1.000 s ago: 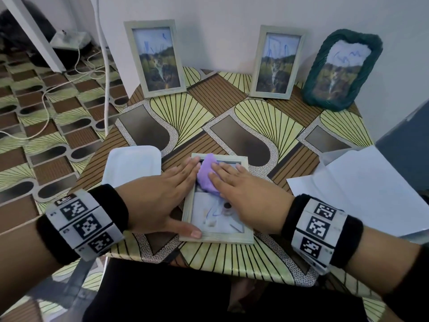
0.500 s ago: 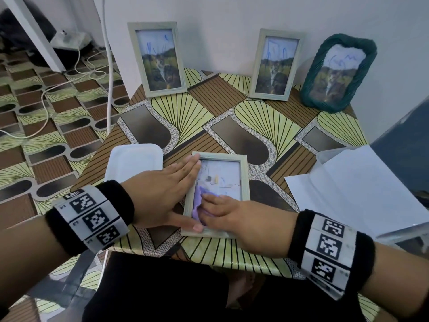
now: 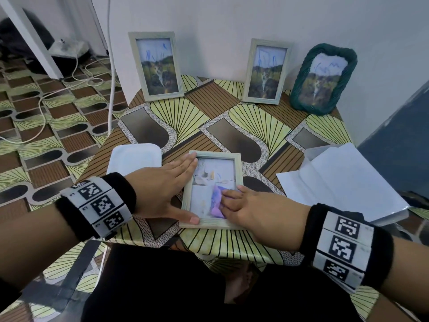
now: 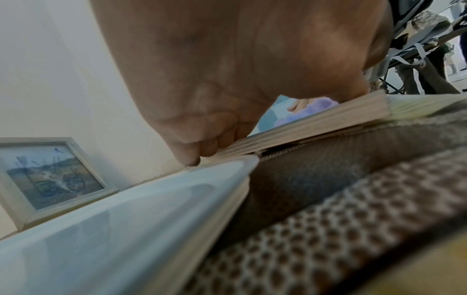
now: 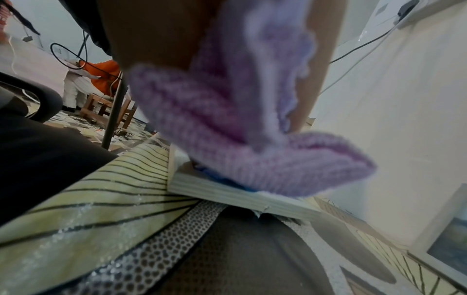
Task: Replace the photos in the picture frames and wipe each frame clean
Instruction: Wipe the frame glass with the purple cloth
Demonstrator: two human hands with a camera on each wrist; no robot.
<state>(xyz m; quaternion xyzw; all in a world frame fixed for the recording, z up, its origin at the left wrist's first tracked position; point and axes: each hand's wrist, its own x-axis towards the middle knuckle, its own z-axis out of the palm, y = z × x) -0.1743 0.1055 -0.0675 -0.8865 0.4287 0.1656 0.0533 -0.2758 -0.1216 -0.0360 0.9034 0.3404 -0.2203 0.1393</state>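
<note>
Slid purple cloth (image 3: pixel 217 202) rightward across flat frame (image 3: pixel 238 173) at lower centre; right hand (image 3: pixel 246 209) flat-fingered pressing it, left hand (image 3: pixel 160 184) outspread, steadying frame.

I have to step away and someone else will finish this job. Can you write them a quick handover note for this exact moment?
Left hand: flat and open, fingers straight, steadying the left edge of the pale wooden frame that lies flat at the table's near edge.
Right hand: presses a purple cloth on the lower part of that frame's glass.
Along the wall stand two more pale frames and a green woven frame, all with blue scribbles on the glass.
White tray to the left, paper sheets to the right.
Done: the flat frame is mid-wipe.
Left: finish it, then the three standing frames.
</note>
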